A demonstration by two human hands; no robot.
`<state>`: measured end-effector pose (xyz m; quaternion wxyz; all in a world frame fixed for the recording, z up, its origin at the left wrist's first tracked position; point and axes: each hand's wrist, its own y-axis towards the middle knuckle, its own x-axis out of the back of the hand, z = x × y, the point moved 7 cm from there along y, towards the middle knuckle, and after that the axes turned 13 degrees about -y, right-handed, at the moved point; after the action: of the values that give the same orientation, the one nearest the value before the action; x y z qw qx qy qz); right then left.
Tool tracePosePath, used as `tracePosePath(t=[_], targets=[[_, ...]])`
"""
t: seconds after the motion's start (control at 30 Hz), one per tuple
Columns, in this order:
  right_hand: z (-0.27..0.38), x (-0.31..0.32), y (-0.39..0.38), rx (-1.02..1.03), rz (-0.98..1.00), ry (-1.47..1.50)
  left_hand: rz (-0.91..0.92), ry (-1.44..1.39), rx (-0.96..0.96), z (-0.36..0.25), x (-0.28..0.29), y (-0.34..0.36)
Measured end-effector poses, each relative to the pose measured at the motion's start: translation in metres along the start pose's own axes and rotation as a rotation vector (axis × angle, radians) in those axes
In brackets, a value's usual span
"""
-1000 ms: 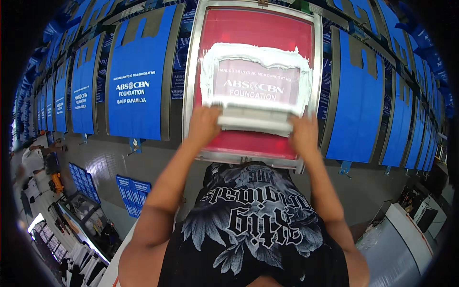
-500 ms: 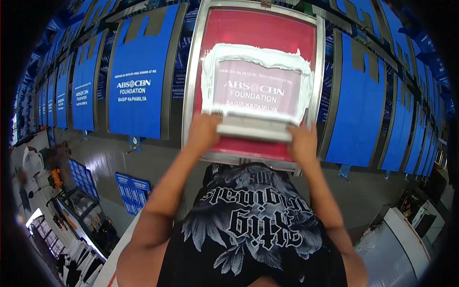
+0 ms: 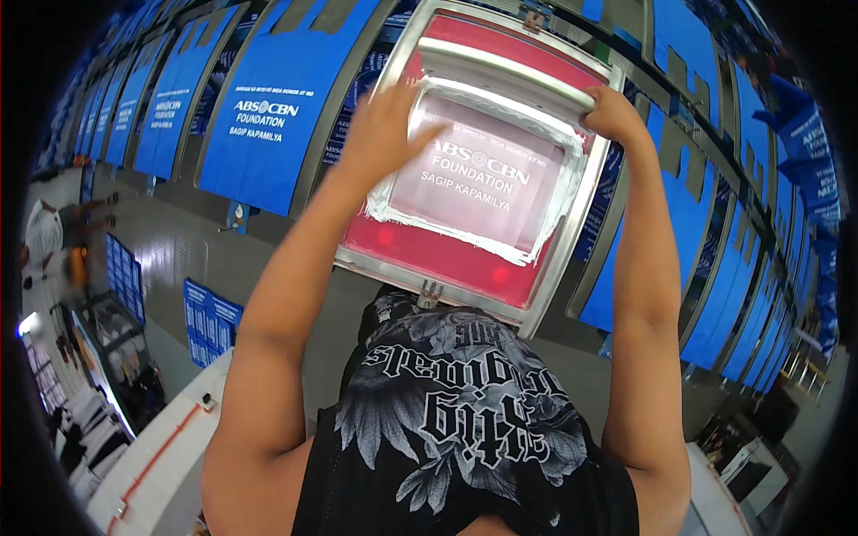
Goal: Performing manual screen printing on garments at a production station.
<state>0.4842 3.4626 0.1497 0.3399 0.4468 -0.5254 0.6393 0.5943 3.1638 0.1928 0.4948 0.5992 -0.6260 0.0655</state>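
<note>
A screen-printing frame (image 3: 547, 299) with a metal border and a red mesh lies in front of me, tilted to the right. White ink (image 3: 447, 234) rings the pale printing window, where white lettering shows. Across the far part of the screen rests a long metal squeegee (image 3: 505, 73). My right hand (image 3: 615, 116) is closed around its right end. My left hand (image 3: 386, 134) hovers over the frame's left side, just short of the squeegee's left end, fingers spread and thumb out, holding nothing. Beneath the frame, whatever lies under the mesh is mostly hidden.
Blue printed fabric panels on boards flank the frame, one close on the left (image 3: 286, 116) and one on the right (image 3: 645, 237), with several more beyond. A white counter with an orange line (image 3: 147, 464) is at lower left. Another person (image 3: 46, 234) is at far left.
The squeegee has gone from the near end of the screen to the far end. My left hand has let go of it and opened. The view has turned, so the frame now looks tilted.
</note>
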Motion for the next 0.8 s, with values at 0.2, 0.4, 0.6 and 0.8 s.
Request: tracePosePath(t=[0.2,0.4,0.6,0.8], targets=[[0.012,-0.027,0.032,0.097,0.088,-0.076,1.023,-0.867,1.084,-0.045,-0.076,-0.3],[0.049,-0.018,0.039,0.092,-0.069,-0.068,0.76,-1.231,1.215,-0.067,-0.092,-0.312],[0.087,-0.017,-0.041,-0.013,-0.002,-0.071,0.824,-1.275,1.219,-0.089,-0.059,-0.278],[0.189,-0.089,-0.224,0.077,-0.282,-0.1,0.782,-1.235,1.253,-0.078,-0.072,-0.29]])
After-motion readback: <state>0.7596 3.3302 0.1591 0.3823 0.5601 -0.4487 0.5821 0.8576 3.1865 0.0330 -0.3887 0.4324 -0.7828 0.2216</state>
